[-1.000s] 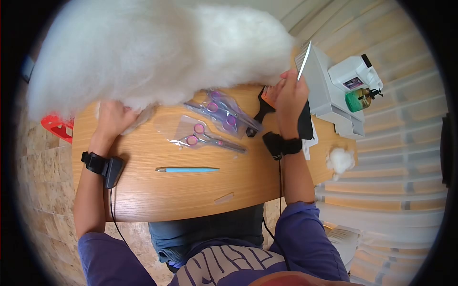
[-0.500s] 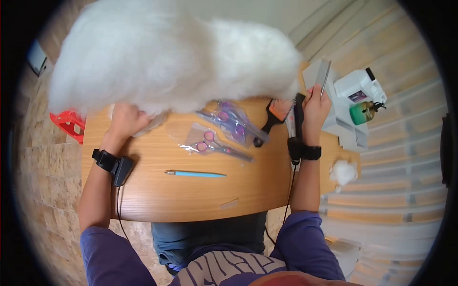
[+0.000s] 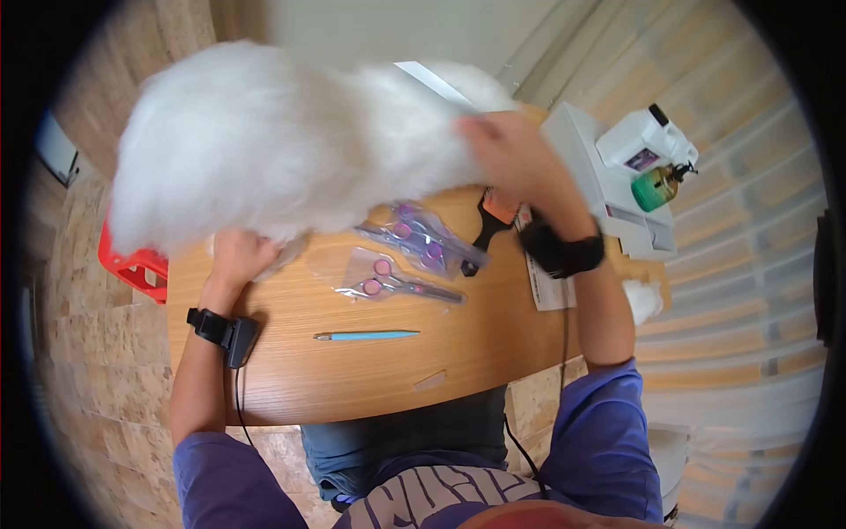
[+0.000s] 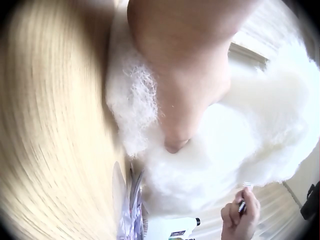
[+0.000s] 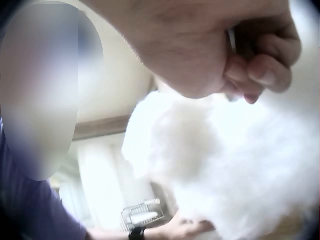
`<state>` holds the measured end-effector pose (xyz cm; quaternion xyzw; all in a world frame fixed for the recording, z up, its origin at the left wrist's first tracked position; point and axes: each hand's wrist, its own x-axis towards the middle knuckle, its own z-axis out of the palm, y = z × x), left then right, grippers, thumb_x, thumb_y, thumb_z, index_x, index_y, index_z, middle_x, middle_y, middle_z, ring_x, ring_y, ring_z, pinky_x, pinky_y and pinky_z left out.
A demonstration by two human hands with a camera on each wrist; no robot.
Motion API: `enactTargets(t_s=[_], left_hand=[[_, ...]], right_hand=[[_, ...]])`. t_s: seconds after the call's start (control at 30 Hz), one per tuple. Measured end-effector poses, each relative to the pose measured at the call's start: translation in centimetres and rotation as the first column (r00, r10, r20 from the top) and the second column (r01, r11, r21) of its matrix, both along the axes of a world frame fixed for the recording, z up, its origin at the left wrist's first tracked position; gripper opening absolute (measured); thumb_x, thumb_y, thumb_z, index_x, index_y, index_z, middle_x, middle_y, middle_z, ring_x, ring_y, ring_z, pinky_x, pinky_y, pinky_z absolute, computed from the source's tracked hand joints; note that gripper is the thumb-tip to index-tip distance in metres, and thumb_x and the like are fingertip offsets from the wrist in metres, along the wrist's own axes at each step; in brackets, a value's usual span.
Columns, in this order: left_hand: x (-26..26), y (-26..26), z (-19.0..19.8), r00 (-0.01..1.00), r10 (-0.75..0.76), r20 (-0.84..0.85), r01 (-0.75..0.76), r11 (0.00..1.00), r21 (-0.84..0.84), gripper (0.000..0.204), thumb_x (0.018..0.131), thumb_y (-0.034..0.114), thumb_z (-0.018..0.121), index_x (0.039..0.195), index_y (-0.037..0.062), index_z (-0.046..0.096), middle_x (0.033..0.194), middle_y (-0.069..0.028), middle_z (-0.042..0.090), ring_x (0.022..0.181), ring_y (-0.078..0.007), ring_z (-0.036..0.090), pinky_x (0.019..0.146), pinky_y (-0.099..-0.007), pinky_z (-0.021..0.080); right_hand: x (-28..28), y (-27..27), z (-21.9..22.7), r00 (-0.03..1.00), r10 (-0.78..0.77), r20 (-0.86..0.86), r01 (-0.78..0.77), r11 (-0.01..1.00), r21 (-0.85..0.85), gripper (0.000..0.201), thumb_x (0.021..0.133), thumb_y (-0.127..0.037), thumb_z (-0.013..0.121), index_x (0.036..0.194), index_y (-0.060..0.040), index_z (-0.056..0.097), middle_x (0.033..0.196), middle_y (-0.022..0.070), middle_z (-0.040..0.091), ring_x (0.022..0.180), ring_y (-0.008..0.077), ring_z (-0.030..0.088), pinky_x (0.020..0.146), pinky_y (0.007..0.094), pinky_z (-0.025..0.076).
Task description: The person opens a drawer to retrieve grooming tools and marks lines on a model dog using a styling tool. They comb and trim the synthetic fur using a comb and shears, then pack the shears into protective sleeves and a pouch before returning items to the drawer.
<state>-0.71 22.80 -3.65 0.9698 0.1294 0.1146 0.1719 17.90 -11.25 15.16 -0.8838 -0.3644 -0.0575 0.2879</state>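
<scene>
A fluffy white animal (image 3: 256, 150) spreads across the far side of the wooden table (image 3: 291, 379), its head not distinguishable. At its lower left edge, my left hand (image 3: 240, 263) grips into the coat; in the left wrist view the thumb (image 4: 177, 142) presses into fur while the other fingers are hidden. Thin loose fur (image 4: 135, 95) lies beside that hand. My right hand (image 3: 520, 159), blurred, holds a metal comb (image 3: 436, 84) over the animal's right part. Curled fingers (image 5: 270, 72) show in the right wrist view.
Scissors in clear sleeves (image 3: 388, 284) lie mid-table near a black-handled brush (image 3: 483, 238) and a slim blue tool (image 3: 370, 335). A white jug (image 3: 634, 137) and green pump bottle (image 3: 654, 187) stand right. A red stool (image 3: 132, 264) is left, a fur tuft (image 3: 645, 301) right.
My right hand has swung left with the comb, from beside the animal to over its coat. My left hand keeps its place at the fur; the head view has shifted.
</scene>
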Motion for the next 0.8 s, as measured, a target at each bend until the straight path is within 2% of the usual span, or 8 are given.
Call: enactTargets(t_s=[0.07, 0.1, 0.2, 0.37, 0.43, 0.67, 0.73, 0.8], left_hand=[[0.4, 0.7, -1.0, 1.000, 0.025, 0.007, -0.025, 1.000, 0.002, 0.054, 0.082, 0.042, 0.076, 0.113, -0.0023, 0.073, 0.108, -0.0286, 0.071, 0.099, -0.0443, 0.068, 0.089, -0.0463, 0.054], [0.4, 0.7, -1.4, 1.000, 0.020, -0.006, -0.020, 1.000, 0.010, 0.054, 0.081, 0.043, 0.076, 0.111, -0.0024, 0.073, 0.107, -0.0289, 0.071, 0.099, -0.0447, 0.068, 0.088, -0.0465, 0.054], [0.5, 1.0, -1.5, 1.000, -0.008, 0.016, 0.007, 0.998, 0.069, 0.053, 0.082, 0.043, 0.075, 0.109, -0.0025, 0.074, 0.103, -0.0279, 0.072, 0.095, -0.0450, 0.069, 0.085, -0.0463, 0.055], [0.8, 0.4, -0.9, 0.955, -0.090, 0.281, 0.069, 0.994, 0.083, 0.054, 0.075, 0.047, 0.071, 0.058, -0.0038, 0.067, 0.058, -0.0265, 0.059, 0.055, -0.0430, 0.063, 0.056, -0.0471, 0.052], [-0.2, -0.2, -0.1, 0.977, -0.024, 0.213, 0.003, 0.995, 0.097, 0.054, 0.076, 0.046, 0.071, 0.057, -0.0041, 0.066, 0.057, -0.0268, 0.058, 0.054, -0.0434, 0.062, 0.056, -0.0473, 0.052], [0.9, 1.0, -1.2, 0.937, -0.049, 0.345, 0.043, 0.999, 0.025, 0.054, 0.075, 0.045, 0.073, 0.057, -0.0052, 0.064, 0.055, -0.0277, 0.055, 0.050, -0.0445, 0.059, 0.053, -0.0476, 0.049], [1.0, 0.7, -1.2, 0.918, -0.124, 0.378, 0.113, 0.992, 0.049, 0.054, 0.075, 0.045, 0.073, 0.057, -0.0053, 0.064, 0.055, -0.0278, 0.055, 0.051, -0.0444, 0.059, 0.053, -0.0476, 0.049], [0.6, 0.4, -0.3, 0.969, -0.004, 0.247, -0.019, 0.996, 0.088, 0.053, 0.075, 0.044, 0.073, 0.057, -0.0053, 0.065, 0.055, -0.0273, 0.056, 0.051, -0.0440, 0.060, 0.053, -0.0476, 0.050]], right_hand=[[2.7, -5.0, 2.6, 0.898, -0.071, 0.434, 0.118, 0.990, -0.083, 0.037, 0.104, -0.028, 0.053, 0.098, 0.0052, 0.069, 0.078, 0.0213, 0.069, 0.070, 0.0282, 0.064, 0.069, 0.0380, 0.051], [6.0, -8.3, 3.0, 0.868, -0.347, 0.355, 0.350, 0.935, 0.059, 0.040, 0.102, -0.029, 0.053, 0.089, 0.0068, 0.067, 0.080, 0.0267, 0.068, 0.076, 0.0423, 0.068, 0.068, 0.0466, 0.050], [5.0, -10.0, 5.7, 0.867, -0.380, 0.322, 0.415, 0.909, -0.045, 0.038, 0.104, -0.028, 0.052, 0.091, 0.0041, 0.068, 0.076, 0.0185, 0.068, 0.065, 0.0305, 0.062, 0.066, 0.0418, 0.049], [-5.5, -1.0, 3.4, 0.936, 0.143, 0.320, -0.199, 0.968, 0.149, 0.038, 0.104, -0.028, 0.054, 0.087, 0.0048, 0.065, 0.066, 0.0197, 0.060, 0.058, 0.0296, 0.056, 0.060, 0.0423, 0.046], [-4.1, 0.8, 3.3, 0.992, 0.093, 0.084, -0.072, 0.970, -0.230, 0.036, 0.102, -0.027, 0.056, 0.091, 0.0049, 0.067, 0.071, 0.0226, 0.063, 0.061, 0.0349, 0.057, 0.062, 0.0436, 0.048], [6.5, -10.9, 5.3, 0.872, -0.386, 0.300, 0.429, 0.898, -0.093, 0.037, 0.099, -0.025, 0.053, 0.096, 0.0080, 0.071, 0.086, 0.0312, 0.068, 0.084, 0.0516, 0.065, 0.071, 0.0484, 0.054], [0.1, -5.1, 4.5, 0.914, -0.050, 0.404, 0.013, 0.996, 0.093, 0.036, 0.104, -0.025, 0.050, 0.086, 0.0025, 0.065, 0.063, 0.0189, 0.061, 0.057, 0.0334, 0.059, 0.059, 0.0451, 0.048], [-3.9, 0.1, 2.2, 0.932, 0.125, 0.341, -0.114, 0.992, -0.052, 0.036, 0.104, -0.028, 0.053, 0.091, 0.0017, 0.068, 0.070, 0.0247, 0.061, 0.065, 0.0428, 0.058, 0.062, 0.0470, 0.047]])
